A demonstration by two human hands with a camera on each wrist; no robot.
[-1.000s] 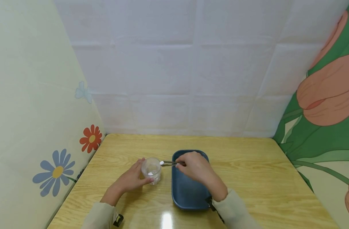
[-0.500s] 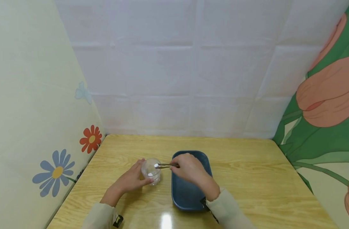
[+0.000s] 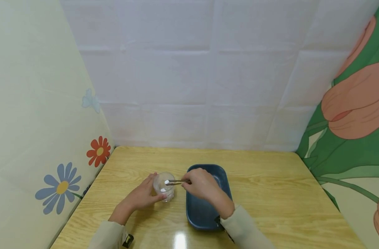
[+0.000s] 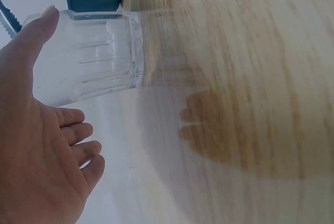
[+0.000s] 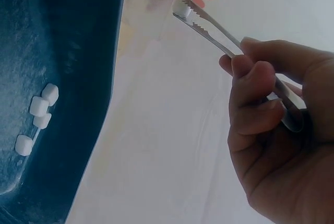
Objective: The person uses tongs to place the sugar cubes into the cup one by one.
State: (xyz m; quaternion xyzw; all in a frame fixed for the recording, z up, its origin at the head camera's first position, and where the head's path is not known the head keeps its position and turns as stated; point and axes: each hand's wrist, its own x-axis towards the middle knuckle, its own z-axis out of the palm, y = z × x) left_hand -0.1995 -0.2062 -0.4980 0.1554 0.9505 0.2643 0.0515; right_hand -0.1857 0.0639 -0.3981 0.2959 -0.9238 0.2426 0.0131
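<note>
Wooden table (image 3: pixel 286 193) below, tongs (image 5: pixel 218 45) (cube (image 3: pixel 166 182) pinched) have moved over the glass (image 4: pixel 68 62).

Tweezers (image 3: pixel 176 182) hold a white cube (image 3: pixel 167 182) over the clear glass (image 3: pixel 170 194).

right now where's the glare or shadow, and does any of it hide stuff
Head view: bright glare on the table at the bottom edge, covering no object; left wrist view: a dark finger-shaped patch near the left hand, shadow or reflection unclear, and the glass looks washed out against the pale background; right wrist view: the right hand is partly shaded, but the tweezers read clearly.
</note>
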